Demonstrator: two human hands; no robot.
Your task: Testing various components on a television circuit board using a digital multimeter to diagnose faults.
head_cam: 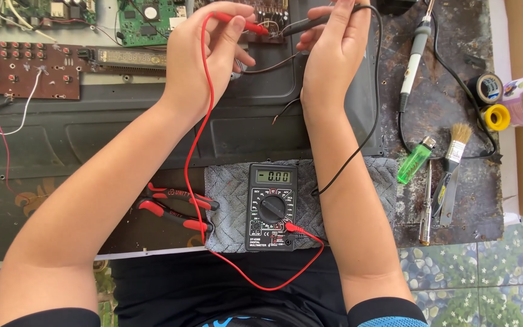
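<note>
At the top centre of the frame the left hand [204, 57] is closed around a red probe [246, 24], fingers curled over its shaft and the tip pointing right toward a brown board [267, 27] at the upper edge. Just to its right, the right hand [334, 54] pinches a black probe [307, 24] between thumb and fingers, its tip pointing left, so that the two probe ends come near each other over the board; whether either tip touches the board cannot be told. A red lead [204, 121] runs down from the left hand, loops low in the frame and plugs into the meter [272, 207], which lies on a grey cloth [228, 203] at lower centre of the bench [449, 91]. A black lead [358, 145] drops from the right hand past the forearm toward the meter. Red-handled pliers [177, 209] lie just left of the cloth. In the upper left sits a green circuit board [146, 21] and a brown button board [25, 66]. On the right side lie a soldering iron [416, 54], a green lighter [414, 160], a brush [455, 145], a screwdriver [425, 206], and two tape rolls [490, 100].
</note>
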